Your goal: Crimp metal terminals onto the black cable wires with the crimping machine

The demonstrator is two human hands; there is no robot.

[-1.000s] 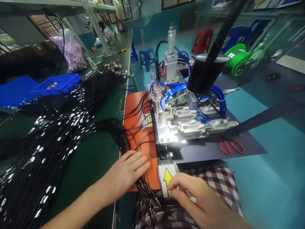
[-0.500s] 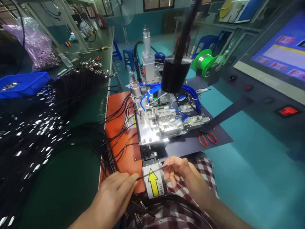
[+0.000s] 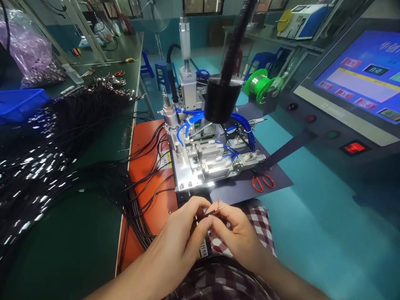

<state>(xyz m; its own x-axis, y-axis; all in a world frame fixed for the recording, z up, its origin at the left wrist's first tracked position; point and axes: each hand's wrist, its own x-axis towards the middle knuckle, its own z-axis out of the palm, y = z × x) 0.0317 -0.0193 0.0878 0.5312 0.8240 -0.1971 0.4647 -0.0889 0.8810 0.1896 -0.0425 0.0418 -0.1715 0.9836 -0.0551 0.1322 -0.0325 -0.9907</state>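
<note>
A black cable (image 3: 210, 213) with its thin inner wires (image 3: 219, 204) fanned out at the end lies between my two hands. My left hand (image 3: 187, 233) pinches the black jacket close to that end. The thumb and forefinger of my right hand (image 3: 236, 229) are closed at the stripped end, where red and pale strands show. Both hands nearly touch, in front of a metal machine (image 3: 215, 162) with blue air tubes. Beneath my left hand, a label on the machine's lower part is mostly covered.
Black cables (image 3: 137, 212) run over an orange plate (image 3: 146, 166) at the left. Red-handled scissors (image 3: 263, 182) lie on the dark plate. A black lamp (image 3: 222, 98) hangs over the machine, with a green wire spool (image 3: 262, 86) behind and a touchscreen panel (image 3: 359, 79) at the right.
My hands have come together at the cable end. The right fingers, spread before, are now closed at the wires. The view has shifted slightly to the right.
</note>
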